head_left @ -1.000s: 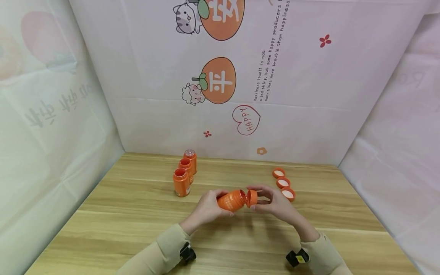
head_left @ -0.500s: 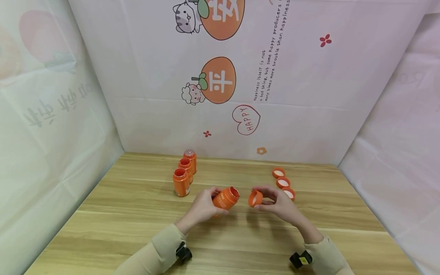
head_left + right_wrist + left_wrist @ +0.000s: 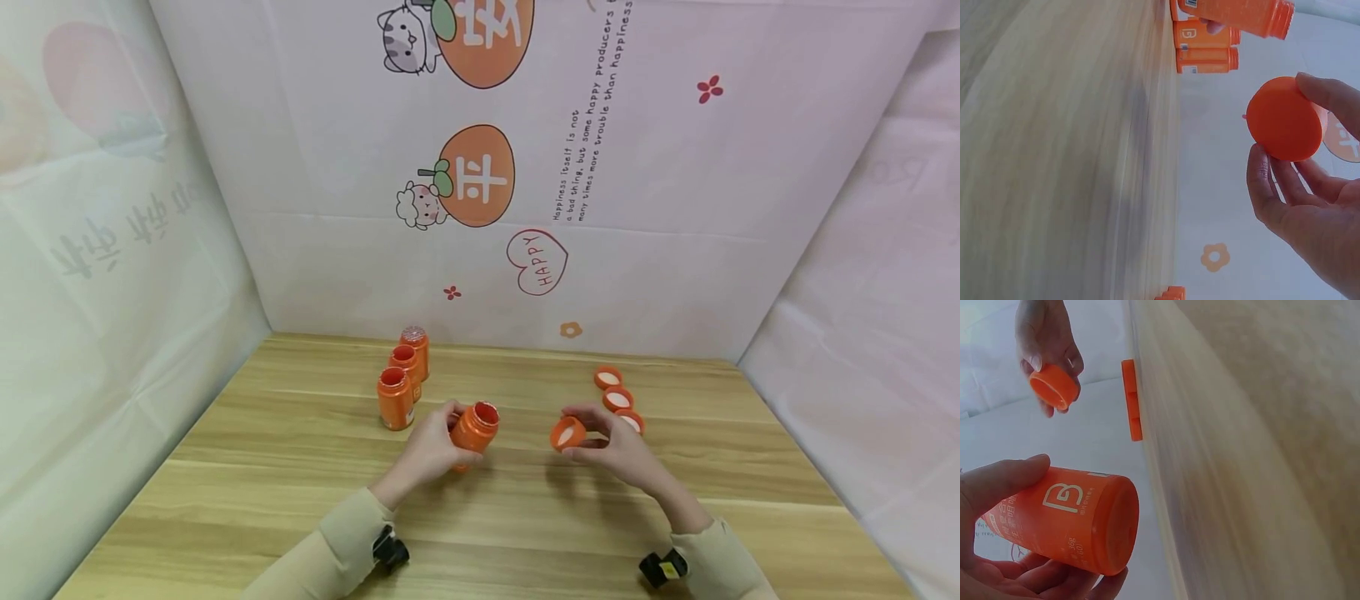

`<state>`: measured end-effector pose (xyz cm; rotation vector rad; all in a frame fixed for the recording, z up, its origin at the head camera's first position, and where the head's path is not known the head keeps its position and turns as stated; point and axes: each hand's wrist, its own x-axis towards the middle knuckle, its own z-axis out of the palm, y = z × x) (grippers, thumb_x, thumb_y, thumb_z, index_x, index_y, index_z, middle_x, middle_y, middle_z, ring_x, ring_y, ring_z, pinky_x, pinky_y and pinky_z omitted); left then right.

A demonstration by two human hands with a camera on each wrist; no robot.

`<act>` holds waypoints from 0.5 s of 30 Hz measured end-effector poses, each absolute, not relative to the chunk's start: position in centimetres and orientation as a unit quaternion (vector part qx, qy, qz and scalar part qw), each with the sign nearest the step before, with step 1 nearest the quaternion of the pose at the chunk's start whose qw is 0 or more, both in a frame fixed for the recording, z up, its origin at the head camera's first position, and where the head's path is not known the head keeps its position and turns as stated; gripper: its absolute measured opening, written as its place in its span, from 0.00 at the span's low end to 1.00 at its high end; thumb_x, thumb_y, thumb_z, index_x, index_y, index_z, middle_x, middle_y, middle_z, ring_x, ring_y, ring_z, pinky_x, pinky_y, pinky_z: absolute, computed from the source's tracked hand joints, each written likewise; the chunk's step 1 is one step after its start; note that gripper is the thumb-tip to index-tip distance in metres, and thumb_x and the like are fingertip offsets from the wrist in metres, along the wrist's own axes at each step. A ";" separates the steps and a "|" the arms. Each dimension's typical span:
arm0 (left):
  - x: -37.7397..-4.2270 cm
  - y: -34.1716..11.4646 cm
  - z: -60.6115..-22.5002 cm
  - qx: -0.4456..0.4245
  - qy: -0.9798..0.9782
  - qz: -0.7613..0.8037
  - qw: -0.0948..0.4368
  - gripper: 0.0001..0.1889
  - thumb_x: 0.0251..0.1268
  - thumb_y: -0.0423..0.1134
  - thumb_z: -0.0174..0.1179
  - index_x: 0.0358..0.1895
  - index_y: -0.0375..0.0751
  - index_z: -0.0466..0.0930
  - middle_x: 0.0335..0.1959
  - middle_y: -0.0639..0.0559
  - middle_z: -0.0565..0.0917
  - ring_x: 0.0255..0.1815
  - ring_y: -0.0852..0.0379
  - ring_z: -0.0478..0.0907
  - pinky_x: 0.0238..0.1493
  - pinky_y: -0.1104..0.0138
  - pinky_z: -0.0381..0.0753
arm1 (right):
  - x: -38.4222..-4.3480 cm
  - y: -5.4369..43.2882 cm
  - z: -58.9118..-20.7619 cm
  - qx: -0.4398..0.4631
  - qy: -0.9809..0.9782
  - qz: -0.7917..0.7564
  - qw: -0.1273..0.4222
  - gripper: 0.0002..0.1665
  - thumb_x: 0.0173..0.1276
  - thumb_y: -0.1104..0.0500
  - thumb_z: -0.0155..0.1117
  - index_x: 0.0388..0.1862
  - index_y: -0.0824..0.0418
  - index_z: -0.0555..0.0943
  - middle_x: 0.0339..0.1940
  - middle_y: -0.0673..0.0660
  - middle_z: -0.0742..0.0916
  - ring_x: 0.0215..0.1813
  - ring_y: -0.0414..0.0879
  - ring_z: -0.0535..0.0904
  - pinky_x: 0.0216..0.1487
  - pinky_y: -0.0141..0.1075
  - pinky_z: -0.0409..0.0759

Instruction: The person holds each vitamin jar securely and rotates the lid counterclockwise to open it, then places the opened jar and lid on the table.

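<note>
My left hand point(image 3: 432, 446) grips an orange bottle point(image 3: 476, 428) around its body; its mouth is uncapped and tilts up to the right. In the left wrist view the bottle's base and white print point(image 3: 1065, 497) face the camera, above the tabletop. An orange cap point(image 3: 567, 434) is pinched between the thumb and fingers of my right hand point(image 3: 621, 451). The cap's pale inner side shows in the head view, and its flat orange top point(image 3: 1285, 119) in the right wrist view. A gap separates the cap from the bottle.
Several uncapped orange bottles point(image 3: 395, 400) stand in a row at the back left of the wooden table point(image 3: 300, 467). At the right, more orange caps point(image 3: 617, 398) lie in a line with pale insides up. White printed cloth point(image 3: 645, 275) hangs behind.
The hands have drawn apart, the bottle going left and turning more upright, the cap going right off the bottle's mouth. The cap's inside has turned upward.
</note>
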<state>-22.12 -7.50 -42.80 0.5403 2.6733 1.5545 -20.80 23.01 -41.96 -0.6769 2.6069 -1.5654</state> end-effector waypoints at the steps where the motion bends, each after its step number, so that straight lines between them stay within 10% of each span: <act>1: -22.1 -7.6 -42.8 0.173 0.850 0.497 -0.002 0.29 0.38 0.33 0.76 0.48 0.40 0.74 0.44 0.47 0.83 0.46 0.52 0.79 0.54 0.52 0.75 | -20.8 23.1 -42.0 -0.216 0.841 -0.497 0.010 0.32 0.58 0.58 0.71 0.61 0.57 0.72 0.59 0.62 0.79 0.53 0.58 0.78 0.49 0.35 0.80; 15: -22.1 -9.1 -42.7 0.153 0.859 0.488 -0.024 0.29 0.36 0.31 0.76 0.48 0.38 0.76 0.45 0.48 0.82 0.48 0.50 0.77 0.55 0.51 0.74 | -20.5 24.7 -42.1 -0.223 0.878 -0.423 -0.028 0.31 0.58 0.54 0.71 0.60 0.61 0.75 0.57 0.62 0.80 0.53 0.56 0.79 0.48 0.36 0.79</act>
